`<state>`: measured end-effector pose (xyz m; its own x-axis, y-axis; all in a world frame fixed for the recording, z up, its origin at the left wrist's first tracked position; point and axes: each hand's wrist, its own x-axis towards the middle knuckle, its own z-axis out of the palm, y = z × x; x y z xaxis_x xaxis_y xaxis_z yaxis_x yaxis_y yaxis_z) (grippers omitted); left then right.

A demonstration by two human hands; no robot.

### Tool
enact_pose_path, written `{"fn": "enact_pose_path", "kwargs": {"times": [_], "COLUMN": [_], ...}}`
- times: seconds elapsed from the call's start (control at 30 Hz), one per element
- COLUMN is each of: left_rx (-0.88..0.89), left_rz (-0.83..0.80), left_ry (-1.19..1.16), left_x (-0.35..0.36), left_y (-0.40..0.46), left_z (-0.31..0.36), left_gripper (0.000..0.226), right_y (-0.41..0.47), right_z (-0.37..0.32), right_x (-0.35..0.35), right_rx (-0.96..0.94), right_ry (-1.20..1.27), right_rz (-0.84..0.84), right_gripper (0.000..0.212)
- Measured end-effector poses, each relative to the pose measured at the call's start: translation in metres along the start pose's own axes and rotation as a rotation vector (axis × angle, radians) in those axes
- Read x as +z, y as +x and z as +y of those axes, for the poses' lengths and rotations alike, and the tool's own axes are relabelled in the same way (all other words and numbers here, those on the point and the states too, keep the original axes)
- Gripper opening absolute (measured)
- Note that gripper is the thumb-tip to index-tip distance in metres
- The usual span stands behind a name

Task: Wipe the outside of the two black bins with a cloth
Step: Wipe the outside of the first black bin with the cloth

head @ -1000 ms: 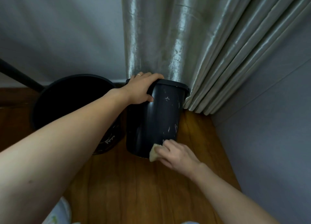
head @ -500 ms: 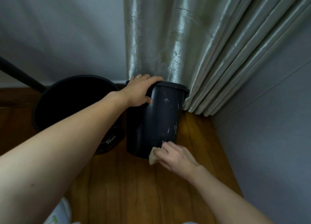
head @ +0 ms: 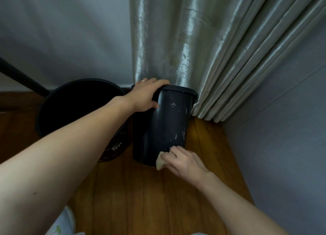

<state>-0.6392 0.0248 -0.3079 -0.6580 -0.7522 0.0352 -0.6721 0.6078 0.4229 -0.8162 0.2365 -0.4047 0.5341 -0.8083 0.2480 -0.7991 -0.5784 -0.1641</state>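
Two black bins stand on the wooden floor. The narrow bin (head: 164, 125), marked with pale scuffs, stands in front of the curtain, tilted away from me. My left hand (head: 146, 95) grips its rim, thumb on the outer wall. Low on its front, my right hand (head: 183, 159) presses a small beige cloth (head: 159, 161) against the wall near the base. The wider black bin (head: 77, 107) stands just left of it, partly hidden by my left forearm.
A silvery curtain (head: 202, 49) hangs behind the narrow bin. A grey wall (head: 282, 137) closes in the right side. A dark slanted pole (head: 21, 76) crosses at far left. A pale shoe (head: 63, 222) shows at the bottom edge.
My right hand and the cloth have shifted slightly along the bin's lower front. The left hand keeps its grip on the rim.
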Motion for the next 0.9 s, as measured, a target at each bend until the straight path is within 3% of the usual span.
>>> {"fn": "enact_pose_path", "kwargs": {"times": [0.2, 0.33, 0.53, 0.7, 0.9], "left_rx": [0.013, 0.024, 0.035, 0.033, 0.050], "left_rz": [0.002, 0.002, 0.009, 0.005, -0.010], "left_ry": [0.014, 0.025, 0.012, 0.027, 0.003], "left_x": [0.002, 0.002, 0.003, 0.002, -0.003], "left_y": [0.000, -0.002, -0.004, -0.005, -0.008], "left_z": [0.000, 0.003, 0.001, 0.008, 0.008], "left_gripper": [0.088, 0.087, 0.086, 0.086, 0.083], "right_y": [0.062, 0.084, 0.055, 0.087, 0.094], "right_z": [0.038, 0.053, 0.042, 0.047, 0.054], "right_x": [-0.043, -0.057, -0.042, -0.059, -0.069], "right_rx": [0.347, 0.472, 0.268, 0.447, 0.417], "right_ry": [-0.009, 0.008, 0.008, 0.002, -0.026], "right_rz": [0.217, 0.286, 0.173, 0.309, 0.299], "right_gripper": [0.035, 0.036, 0.031, 0.032, 0.031]}}
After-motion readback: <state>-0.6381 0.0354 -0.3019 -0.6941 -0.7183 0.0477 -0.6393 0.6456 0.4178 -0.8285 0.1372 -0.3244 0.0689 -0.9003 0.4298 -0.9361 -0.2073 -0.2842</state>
